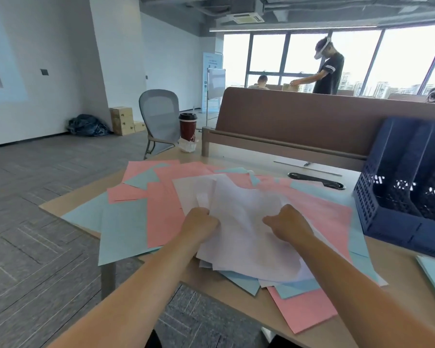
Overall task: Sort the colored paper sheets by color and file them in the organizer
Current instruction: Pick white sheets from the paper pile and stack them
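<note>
Gathering the white stack. The left hand [201,223] curls shut around the left edge of the white sheets [244,237]. The right hand [288,223] rests knuckles-up on the same sheets, its fingers tucked under, so a grip cannot be confirmed. The whites lie atop pink sheets [165,217] and blue sheets [121,229] strewn across the desk [407,292]. The stack is best squared against the desk before lifting, so no coloured sheet rides along. Counts: three colours (sheets overlap too much to number), one organizer [397,222] at right, at least three slots.
</note>
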